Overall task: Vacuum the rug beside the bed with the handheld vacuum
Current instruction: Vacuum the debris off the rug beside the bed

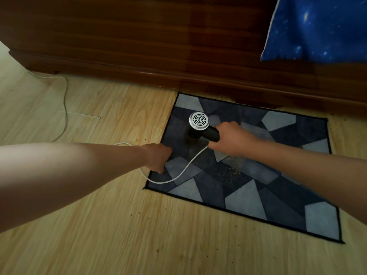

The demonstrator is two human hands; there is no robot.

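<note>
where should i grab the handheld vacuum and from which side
Take the black handle, coming from the right, as the right hand does. The handheld vacuum stands nozzle-down on the rug, vent grille up, and the handle juts sideways to the right, so a grip there wraps it fully. The left hand holds the cord.

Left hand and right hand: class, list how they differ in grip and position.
The left hand grips the white cord; the right hand grips the handheld vacuum by its black handle. The left hand is at the left edge of the rug; the right hand is farther in over it. Both grip something.
</note>
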